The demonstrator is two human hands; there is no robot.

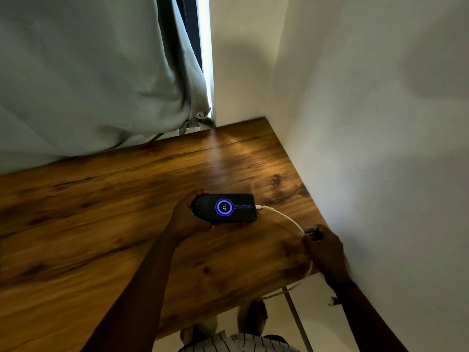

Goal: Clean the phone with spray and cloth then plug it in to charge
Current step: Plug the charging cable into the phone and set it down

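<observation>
The phone [225,208] is gripped at one end by the left hand [189,219], fingers curled round it, above the wooden table [101,212]. Its white cable [286,218], plugged in, is pinched between the right hand's [323,250] fingertips beside the wall [380,148].

the room is dim. a thin, blown-out strip of daylight [206,59] glows between the curtain [88,72] and the wall [368,123], laying a warm sheen on the far worktop [101,212]. soft shadows blotch the white wall. the phone screen [224,207] shines blue. wide-angle distortion bows the edges.
</observation>
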